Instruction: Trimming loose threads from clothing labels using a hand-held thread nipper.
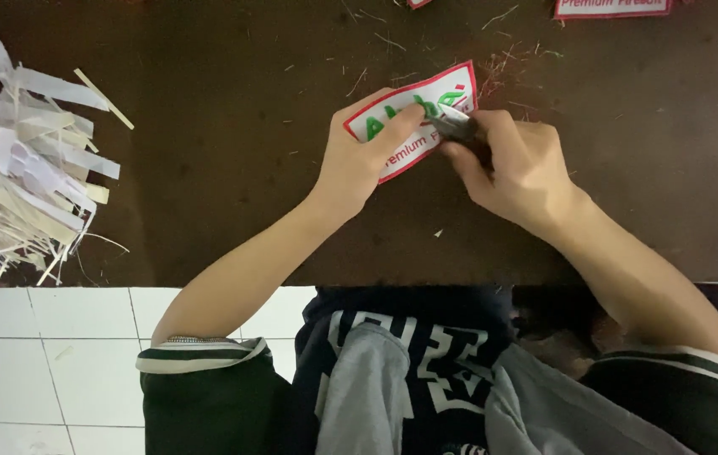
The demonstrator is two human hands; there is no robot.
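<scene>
My left hand pins the white, red-edged embroidered patch flat on the dark desk, just above frame centre, fingers pressed together on it. Its long axis climbs toward the upper right, where my right hand is clamped on a small grey tool touching that edge.

A white, red-bordered embroidered cloth patch is laid mid-table on the dark brown wooden table; a heap of white paper strips is found at nine o'clock of it.

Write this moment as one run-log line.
left hand: pins embroidered patch | right hand: small dark tool at patch edge | paper strips far left
</scene>
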